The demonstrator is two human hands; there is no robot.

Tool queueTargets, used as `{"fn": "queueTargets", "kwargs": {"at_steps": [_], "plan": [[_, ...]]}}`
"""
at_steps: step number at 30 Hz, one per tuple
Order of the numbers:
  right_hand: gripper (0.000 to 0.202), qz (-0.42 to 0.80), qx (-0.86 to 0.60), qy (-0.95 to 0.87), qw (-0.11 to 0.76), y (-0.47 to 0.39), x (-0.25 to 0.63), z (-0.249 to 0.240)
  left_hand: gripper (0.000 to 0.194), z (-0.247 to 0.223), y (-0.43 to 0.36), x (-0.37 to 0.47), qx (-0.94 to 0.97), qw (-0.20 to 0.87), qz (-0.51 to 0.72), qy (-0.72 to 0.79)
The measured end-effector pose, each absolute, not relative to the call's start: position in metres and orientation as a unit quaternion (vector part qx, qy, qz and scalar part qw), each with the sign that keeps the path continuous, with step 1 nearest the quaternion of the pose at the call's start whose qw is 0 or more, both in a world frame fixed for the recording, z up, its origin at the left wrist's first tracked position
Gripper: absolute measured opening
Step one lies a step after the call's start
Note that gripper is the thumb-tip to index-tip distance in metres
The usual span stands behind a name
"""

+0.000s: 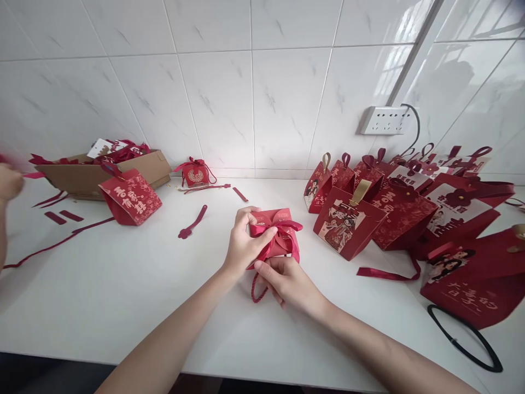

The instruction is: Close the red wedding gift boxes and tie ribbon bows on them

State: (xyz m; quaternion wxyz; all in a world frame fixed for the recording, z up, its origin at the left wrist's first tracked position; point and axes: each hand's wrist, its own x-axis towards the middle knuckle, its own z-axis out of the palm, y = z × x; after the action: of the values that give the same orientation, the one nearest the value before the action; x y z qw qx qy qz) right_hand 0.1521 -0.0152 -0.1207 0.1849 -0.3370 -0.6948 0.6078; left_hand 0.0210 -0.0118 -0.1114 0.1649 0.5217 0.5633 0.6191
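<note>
A small red gift box (pixel 283 215) sits on the white table in front of me, with a shiny red ribbon (pixel 289 225) tied in a bow across its top. My left hand (pixel 245 241) grips the box's left side, its thumb pressed on the ribbon near the knot. At the near side of the box, my right hand (pixel 289 282) pinches a lower part of the ribbon between thumb and fingers. A twisted red cord handle (pixel 258 290) loops out beneath my hands. The fingertips of my right hand are partly hidden.
Several red gift boxes (pixel 348 221) crowd the right side beside a black band (pixel 465 339). At left are a cardboard box (pixel 82 180) of ribbons, a red gift box (pixel 131 197) and another person's hand (pixel 10 183). A small red box (pixel 196 174) and a loose strap (pixel 192 221) lie further back.
</note>
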Motion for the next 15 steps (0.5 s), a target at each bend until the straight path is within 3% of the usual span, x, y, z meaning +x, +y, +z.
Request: {"fn": "queueTargets", "kwargs": {"at_steps": [4, 11, 15], "plan": [[0.047, 0.539, -0.357, -0.722, 0.247, -0.018, 0.1524, -0.1224, 0.033, -0.1114, -0.0125, 0.0215, 0.534, 0.161, 0.62, 0.553], [0.059, 0.729, -0.271, -0.589, 0.219, -0.0169, 0.1518, -0.1216, 0.032, -0.1131, -0.013, 0.018, 0.528, 0.177, 0.623, 0.549], [0.056, 0.774, -0.267, -0.521, 0.242, -0.0159, 0.1496, -0.1243, 0.033, -0.1143, -0.0129, 0.0168, 0.522, 0.166, 0.631, 0.549]]}}
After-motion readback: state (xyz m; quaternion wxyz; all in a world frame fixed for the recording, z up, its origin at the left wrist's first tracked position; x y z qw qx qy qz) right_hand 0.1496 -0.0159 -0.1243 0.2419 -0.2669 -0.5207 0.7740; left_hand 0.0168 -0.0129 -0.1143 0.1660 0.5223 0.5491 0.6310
